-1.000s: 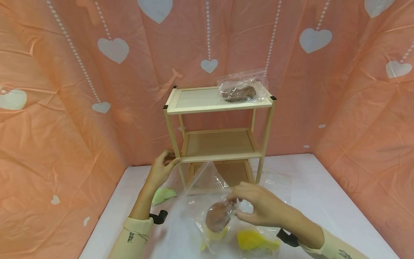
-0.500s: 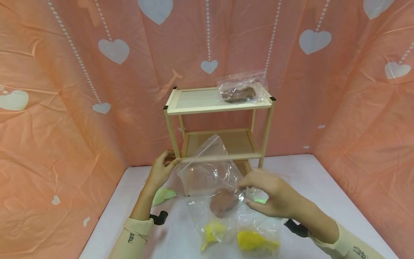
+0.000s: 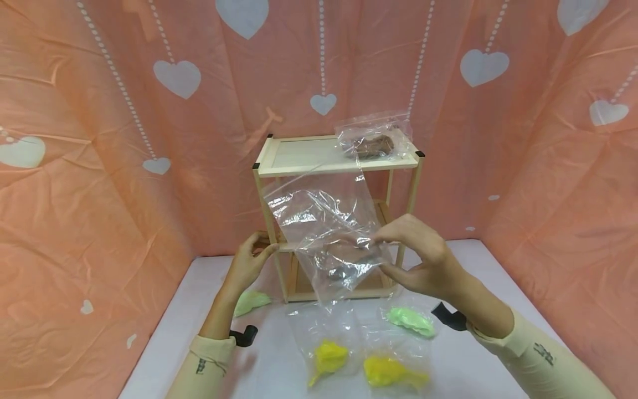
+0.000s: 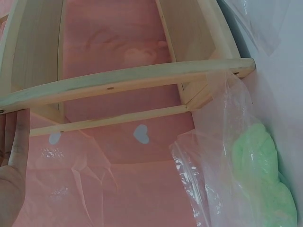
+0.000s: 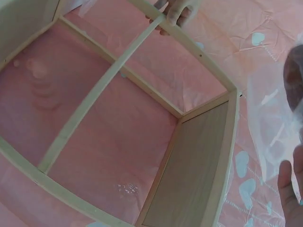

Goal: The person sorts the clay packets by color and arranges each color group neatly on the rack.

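Observation:
My left hand (image 3: 249, 263) grips the left front post of a small wooden shelf rack (image 3: 299, 154) at the middle shelf's height, thumb in front. My right hand (image 3: 423, 257) pinches the side of a clear zip bag (image 3: 319, 208) between thumb and fingers. Inside sags a brown lump (image 3: 344, 255), blurred by the plastic's glare. This bag hangs in front of the rack's middle and lower shelves, partly hiding them. In the right wrist view the brown lump (image 5: 294, 78) shows at the right edge, above the fingers. Another bagged brown lump (image 3: 376, 146) lies on the top shelf's right side.
Bagged yellow lumps (image 3: 330, 357) lie on the white table (image 3: 468, 354) before the rack. A bagged green lump (image 3: 411, 321) is at the right front, and another green lump (image 4: 258, 161) beside the rack's left foot. A pink heart-printed cloth (image 3: 199, 133) encloses the table.
My right hand has lifted the bag with the brown lump from low over the table up in front of the shelves, uncovering the yellow and green lumps. My left hand has stayed on the post.

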The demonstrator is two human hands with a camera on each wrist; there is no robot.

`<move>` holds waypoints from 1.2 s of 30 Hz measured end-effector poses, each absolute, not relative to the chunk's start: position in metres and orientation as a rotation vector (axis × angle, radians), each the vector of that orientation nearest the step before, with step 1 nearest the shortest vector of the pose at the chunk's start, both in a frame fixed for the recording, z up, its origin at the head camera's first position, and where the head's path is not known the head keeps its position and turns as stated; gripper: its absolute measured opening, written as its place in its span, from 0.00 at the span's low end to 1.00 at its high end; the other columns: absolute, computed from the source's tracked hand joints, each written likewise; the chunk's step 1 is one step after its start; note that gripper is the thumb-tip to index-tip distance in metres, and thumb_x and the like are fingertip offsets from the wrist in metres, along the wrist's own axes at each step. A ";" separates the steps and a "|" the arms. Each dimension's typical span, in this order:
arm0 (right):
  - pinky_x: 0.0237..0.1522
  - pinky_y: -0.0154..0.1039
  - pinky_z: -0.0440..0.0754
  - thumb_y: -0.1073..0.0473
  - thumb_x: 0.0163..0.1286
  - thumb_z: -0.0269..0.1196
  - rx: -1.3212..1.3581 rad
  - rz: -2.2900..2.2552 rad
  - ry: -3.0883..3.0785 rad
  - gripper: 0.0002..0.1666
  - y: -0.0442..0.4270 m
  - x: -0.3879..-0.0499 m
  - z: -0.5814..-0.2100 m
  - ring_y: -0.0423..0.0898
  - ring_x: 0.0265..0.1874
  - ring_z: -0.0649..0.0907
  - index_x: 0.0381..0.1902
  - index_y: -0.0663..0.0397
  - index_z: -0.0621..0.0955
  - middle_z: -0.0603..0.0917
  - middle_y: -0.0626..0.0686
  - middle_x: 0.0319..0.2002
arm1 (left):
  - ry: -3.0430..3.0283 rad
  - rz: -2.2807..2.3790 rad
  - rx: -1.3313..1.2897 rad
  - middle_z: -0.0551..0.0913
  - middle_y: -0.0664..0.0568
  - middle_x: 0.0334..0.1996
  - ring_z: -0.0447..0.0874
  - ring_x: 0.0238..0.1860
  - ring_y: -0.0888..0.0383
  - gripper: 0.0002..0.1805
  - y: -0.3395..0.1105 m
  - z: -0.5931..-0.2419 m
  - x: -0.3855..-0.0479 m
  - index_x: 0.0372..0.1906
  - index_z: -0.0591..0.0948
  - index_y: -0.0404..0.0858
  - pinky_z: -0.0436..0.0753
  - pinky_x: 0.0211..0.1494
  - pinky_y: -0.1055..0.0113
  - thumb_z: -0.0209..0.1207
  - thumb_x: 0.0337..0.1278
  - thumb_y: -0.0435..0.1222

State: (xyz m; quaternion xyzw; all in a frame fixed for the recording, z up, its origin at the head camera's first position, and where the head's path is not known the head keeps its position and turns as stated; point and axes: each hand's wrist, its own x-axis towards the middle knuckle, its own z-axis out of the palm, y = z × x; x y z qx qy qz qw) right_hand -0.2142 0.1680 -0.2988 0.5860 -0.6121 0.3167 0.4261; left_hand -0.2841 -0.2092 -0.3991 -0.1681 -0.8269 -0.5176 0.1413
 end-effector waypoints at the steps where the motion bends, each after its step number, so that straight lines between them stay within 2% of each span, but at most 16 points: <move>1: 0.54 0.30 0.81 0.55 0.79 0.66 1.445 0.795 -1.532 0.19 0.167 -0.216 -0.296 0.51 0.40 0.83 0.46 0.71 0.85 0.88 0.59 0.42 | -2.387 -1.496 -0.484 0.86 0.37 0.55 0.86 0.56 0.39 0.15 -0.209 -0.399 -0.284 0.58 0.83 0.32 0.77 0.72 0.35 0.66 0.76 0.37; 4: 0.54 0.28 0.80 0.56 0.79 0.66 1.387 0.811 -1.522 0.18 0.163 -0.223 -0.289 0.50 0.39 0.82 0.46 0.71 0.85 0.88 0.59 0.41 | -2.388 -1.497 -0.485 0.87 0.37 0.55 0.86 0.56 0.39 0.16 -0.209 -0.399 -0.284 0.59 0.82 0.31 0.77 0.71 0.35 0.66 0.76 0.37; 8: 0.50 0.30 0.81 0.60 0.77 0.65 1.306 0.852 -1.475 0.15 0.156 -0.235 -0.280 0.52 0.37 0.81 0.46 0.72 0.85 0.87 0.61 0.39 | -2.384 -1.505 -0.479 0.87 0.37 0.55 0.86 0.55 0.40 0.16 -0.208 -0.399 -0.283 0.59 0.82 0.31 0.78 0.70 0.35 0.66 0.75 0.36; 12: 0.48 0.30 0.81 0.67 0.69 0.67 1.222 0.886 -1.427 0.12 0.148 -0.247 -0.271 0.54 0.36 0.80 0.46 0.72 0.84 0.85 0.62 0.37 | -2.389 -1.502 -0.474 0.86 0.37 0.55 0.86 0.56 0.40 0.16 -0.209 -0.400 -0.284 0.59 0.82 0.31 0.78 0.70 0.35 0.66 0.76 0.37; 15: 0.47 0.30 0.80 0.70 0.64 0.68 1.173 0.896 -1.420 0.14 0.143 -0.254 -0.264 0.55 0.35 0.80 0.47 0.72 0.84 0.85 0.63 0.38 | -2.392 -1.501 -0.475 0.86 0.36 0.56 0.85 0.57 0.39 0.17 -0.210 -0.399 -0.285 0.60 0.82 0.31 0.78 0.71 0.35 0.65 0.77 0.37; 27: 0.48 0.34 0.81 0.74 0.62 0.71 1.081 0.892 -1.451 0.17 0.126 -0.282 -0.237 0.57 0.38 0.82 0.49 0.70 0.84 0.86 0.64 0.40 | -2.385 -1.513 -0.487 0.86 0.37 0.56 0.86 0.57 0.39 0.16 -0.209 -0.399 -0.285 0.59 0.82 0.32 0.79 0.69 0.35 0.65 0.76 0.37; 31: 0.47 0.36 0.79 0.72 0.63 0.71 1.023 0.878 -1.473 0.15 0.123 -0.292 -0.227 0.58 0.37 0.82 0.48 0.68 0.85 0.86 0.62 0.39 | -2.385 -1.518 -0.479 0.86 0.38 0.56 0.86 0.57 0.40 0.16 -0.209 -0.400 -0.285 0.59 0.82 0.33 0.80 0.69 0.36 0.65 0.77 0.37; 36: 0.47 0.41 0.78 0.69 0.65 0.73 1.010 0.811 -1.557 0.17 0.120 -0.300 -0.214 0.59 0.37 0.83 0.50 0.70 0.83 0.86 0.64 0.39 | -2.381 -1.516 -0.478 0.86 0.38 0.56 0.86 0.56 0.40 0.16 -0.210 -0.400 -0.284 0.59 0.82 0.33 0.79 0.69 0.35 0.65 0.77 0.37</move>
